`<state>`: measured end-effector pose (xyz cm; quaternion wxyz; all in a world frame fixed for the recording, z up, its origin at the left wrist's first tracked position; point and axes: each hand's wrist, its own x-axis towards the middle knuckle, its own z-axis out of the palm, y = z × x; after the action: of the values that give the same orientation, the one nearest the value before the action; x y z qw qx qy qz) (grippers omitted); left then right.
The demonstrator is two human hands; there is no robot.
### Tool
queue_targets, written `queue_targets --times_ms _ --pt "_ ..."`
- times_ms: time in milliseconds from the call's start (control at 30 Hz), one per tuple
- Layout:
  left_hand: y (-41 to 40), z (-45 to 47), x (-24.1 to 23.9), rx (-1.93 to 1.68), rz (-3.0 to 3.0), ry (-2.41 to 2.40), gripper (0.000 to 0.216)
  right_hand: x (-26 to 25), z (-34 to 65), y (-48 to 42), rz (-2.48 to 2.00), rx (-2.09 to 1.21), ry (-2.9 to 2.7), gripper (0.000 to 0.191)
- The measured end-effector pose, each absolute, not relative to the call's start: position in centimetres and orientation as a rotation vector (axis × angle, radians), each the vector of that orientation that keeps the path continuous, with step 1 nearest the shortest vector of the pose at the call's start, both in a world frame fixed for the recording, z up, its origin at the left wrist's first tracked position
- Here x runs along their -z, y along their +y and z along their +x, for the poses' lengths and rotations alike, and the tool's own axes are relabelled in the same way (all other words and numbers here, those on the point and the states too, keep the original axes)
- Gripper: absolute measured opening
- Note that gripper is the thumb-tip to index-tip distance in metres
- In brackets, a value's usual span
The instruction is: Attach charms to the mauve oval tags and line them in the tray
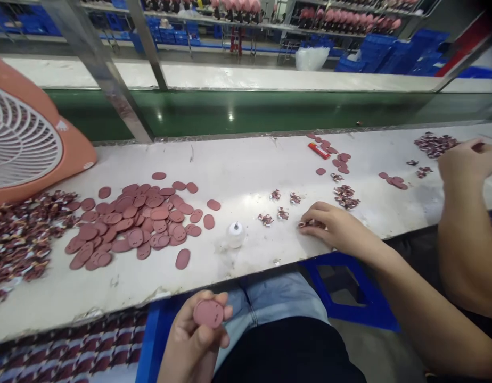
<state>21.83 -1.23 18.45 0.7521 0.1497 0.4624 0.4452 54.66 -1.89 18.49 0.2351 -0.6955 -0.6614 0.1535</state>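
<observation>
My left hand (pixel 196 335) is closed around a flat reddish-brown oval piece (pixel 208 314) with small holes, held up in front of the table edge. On the white table, my right hand (pixel 329 226) pinches a small maroon-and-white piece (pixel 310 224), partly hidden by the fingers. Several similar small pieces (pixel 283 214) lie just left of that hand, and a small cluster (pixel 345 197) lies beyond it. Between my hands stands a small translucent bottle with a white top (pixel 235 234). A large pile of oval pieces (pixel 150 213) spreads over the left side.
An orange fan (pixel 76 146) stands at the left, beside a heap of maroon-and-white pieces (pixel 20 244). A co-worker's hand (pixel 465 159) is at the right. A red lighter-like object (pixel 318 150) lies near more ovals. Metal posts (pixel 114 90) rise before a green belt (pixel 230 111).
</observation>
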Motion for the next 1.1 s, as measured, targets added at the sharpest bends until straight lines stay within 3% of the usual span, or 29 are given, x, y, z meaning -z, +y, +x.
queue_targets --times_ms 133,333,400,1100 --pt "-1.5 22.0 -18.6 -0.84 0.263 0.907 0.038 -18.9 52.1 -3.5 -1.801 -0.521 -1.603 0.025" --pt "-1.7 21.2 -17.2 -0.668 0.269 0.707 0.038 -21.1 44.9 -4.1 -1.324 -1.308 -1.33 0.013" --pt "-1.9 21.0 -17.0 -0.651 0.287 0.703 0.036 -21.6 43.1 -3.6 -1.262 -1.394 -1.357 0.014" --pt "-2.1 20.5 -17.0 -0.634 0.307 0.727 0.036 -22.6 40.7 -2.1 -1.229 -1.128 -1.865 0.009"
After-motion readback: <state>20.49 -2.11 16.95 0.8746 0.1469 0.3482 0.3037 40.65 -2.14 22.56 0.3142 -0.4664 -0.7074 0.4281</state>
